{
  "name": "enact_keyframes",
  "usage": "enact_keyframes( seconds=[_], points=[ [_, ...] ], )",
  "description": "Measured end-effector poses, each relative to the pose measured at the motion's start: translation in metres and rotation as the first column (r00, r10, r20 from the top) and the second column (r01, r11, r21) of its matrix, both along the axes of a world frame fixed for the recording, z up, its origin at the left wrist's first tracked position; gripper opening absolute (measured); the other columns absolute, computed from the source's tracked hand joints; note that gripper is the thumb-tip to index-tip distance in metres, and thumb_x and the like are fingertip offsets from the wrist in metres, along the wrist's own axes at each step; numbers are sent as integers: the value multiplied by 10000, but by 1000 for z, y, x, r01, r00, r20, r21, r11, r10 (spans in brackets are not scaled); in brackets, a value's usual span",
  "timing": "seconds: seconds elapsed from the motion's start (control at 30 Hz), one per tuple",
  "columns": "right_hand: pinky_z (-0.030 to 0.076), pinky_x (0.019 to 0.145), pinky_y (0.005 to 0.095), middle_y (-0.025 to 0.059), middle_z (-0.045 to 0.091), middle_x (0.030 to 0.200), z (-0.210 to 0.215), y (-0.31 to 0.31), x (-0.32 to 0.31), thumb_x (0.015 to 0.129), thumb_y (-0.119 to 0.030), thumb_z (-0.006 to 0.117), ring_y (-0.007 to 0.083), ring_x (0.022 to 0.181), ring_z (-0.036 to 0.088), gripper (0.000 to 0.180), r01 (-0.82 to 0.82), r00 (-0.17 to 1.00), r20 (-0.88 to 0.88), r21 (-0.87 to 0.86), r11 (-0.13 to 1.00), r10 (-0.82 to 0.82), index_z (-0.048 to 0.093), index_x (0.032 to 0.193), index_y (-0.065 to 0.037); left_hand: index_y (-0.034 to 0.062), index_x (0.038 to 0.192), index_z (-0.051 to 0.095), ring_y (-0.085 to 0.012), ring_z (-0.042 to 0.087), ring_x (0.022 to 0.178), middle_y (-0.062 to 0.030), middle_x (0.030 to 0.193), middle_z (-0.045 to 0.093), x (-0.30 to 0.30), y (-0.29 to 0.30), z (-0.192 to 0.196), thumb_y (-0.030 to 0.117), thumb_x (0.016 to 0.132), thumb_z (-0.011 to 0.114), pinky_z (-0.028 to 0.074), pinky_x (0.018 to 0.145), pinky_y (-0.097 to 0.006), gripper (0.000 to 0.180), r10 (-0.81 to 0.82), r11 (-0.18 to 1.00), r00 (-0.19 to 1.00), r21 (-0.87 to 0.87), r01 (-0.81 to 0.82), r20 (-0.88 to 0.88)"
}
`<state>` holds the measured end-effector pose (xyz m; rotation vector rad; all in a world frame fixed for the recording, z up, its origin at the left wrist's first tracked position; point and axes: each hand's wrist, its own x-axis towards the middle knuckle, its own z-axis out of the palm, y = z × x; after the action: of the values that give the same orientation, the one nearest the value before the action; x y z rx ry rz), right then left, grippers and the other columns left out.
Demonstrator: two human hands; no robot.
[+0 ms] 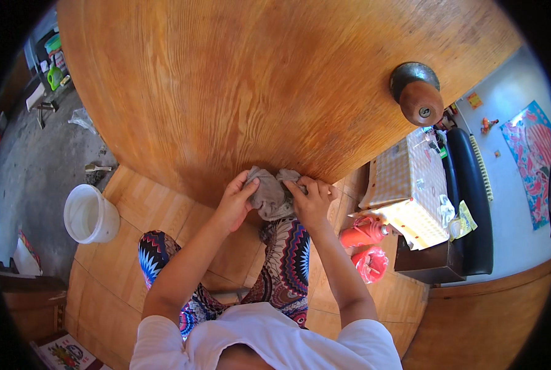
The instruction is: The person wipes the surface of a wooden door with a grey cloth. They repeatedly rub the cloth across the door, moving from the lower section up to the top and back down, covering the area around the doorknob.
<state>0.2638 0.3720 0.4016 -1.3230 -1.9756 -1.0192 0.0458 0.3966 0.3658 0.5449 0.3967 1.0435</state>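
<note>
A crumpled grey cloth (271, 196) is pressed against the lower part of a wooden door (238, 80). My left hand (234, 200) grips the cloth's left side. My right hand (313, 201) grips its right side, fingers curled over the top. Both forearms reach up from the lower edge. A round brown door knob (420, 98) sticks out of the door at the upper right, well away from both hands. Below the hands are my legs in patterned trousers (285, 259).
A white bucket (90, 214) stands on the tiled floor at the left. An orange bottle (365, 233) and a red plastic bag (370, 263) lie at the right. Beyond them are a table with a checked cloth (408, 185) and a black bench (473, 203).
</note>
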Motion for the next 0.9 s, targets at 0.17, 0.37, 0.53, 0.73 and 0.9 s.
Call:
enact_keyframes(
  seconds=[0.17, 0.37, 0.53, 0.73, 0.9],
  points=[
    [292, 858, 412, -9, 547, 916, 89, 20, 5, 797, -104, 712, 197, 908, 495, 444, 74, 992, -123, 270, 960, -41, 776, 1181, -319, 74, 1280, 577, -143, 630, 1148, -34, 1225, 658, -5, -12, 12, 100, 1027, 616, 552, 949, -342, 257, 73, 994, 996, 85, -69, -53],
    [306, 824, 373, 58, 511, 933, 125, 47, -6, 798, -22, 765, 245, 903, 463, 449, 31, 964, -241, 521, 853, 113, 753, 1217, -183, 84, 1259, 579, -149, 632, 1149, -41, 1201, 666, -7, -7, 15, 104, 1045, 581, 549, 947, -336, 216, 57, 995, 997, 84, -61, 50],
    [304, 815, 416, -52, 588, 938, 8, 21, -11, 800, -129, 726, 184, 891, 509, 373, -74, 997, -14, 84, 994, 76, 786, 1093, -353, 91, 1272, 575, -165, 643, 1143, -44, 1191, 677, -9, 4, -1, 132, 1066, 544, 549, 957, -354, 213, 132, 990, 989, -59, -128, 66],
    [314, 841, 400, 23, 598, 1043, 113, 45, -36, 768, -35, 702, 222, 978, 504, 468, -42, 993, -94, 293, 955, 72, 783, 1152, -290, 107, 1300, 563, -184, 639, 1183, -49, 1281, 662, -17, 11, -5, 183, 1083, 520, 542, 981, -435, 234, 209, 978, 969, -35, -206, 134],
    [346, 799, 403, 78, 591, 972, 145, 63, -69, 747, 7, 700, 259, 927, 536, 458, -58, 988, -115, 362, 931, 106, 777, 1141, -214, 101, 1375, 522, -261, 628, 1237, -88, 1369, 627, -26, 11, 13, 342, 1115, 429, 531, 1002, -538, 367, 179, 982, 952, -96, -160, 248]
  ],
)
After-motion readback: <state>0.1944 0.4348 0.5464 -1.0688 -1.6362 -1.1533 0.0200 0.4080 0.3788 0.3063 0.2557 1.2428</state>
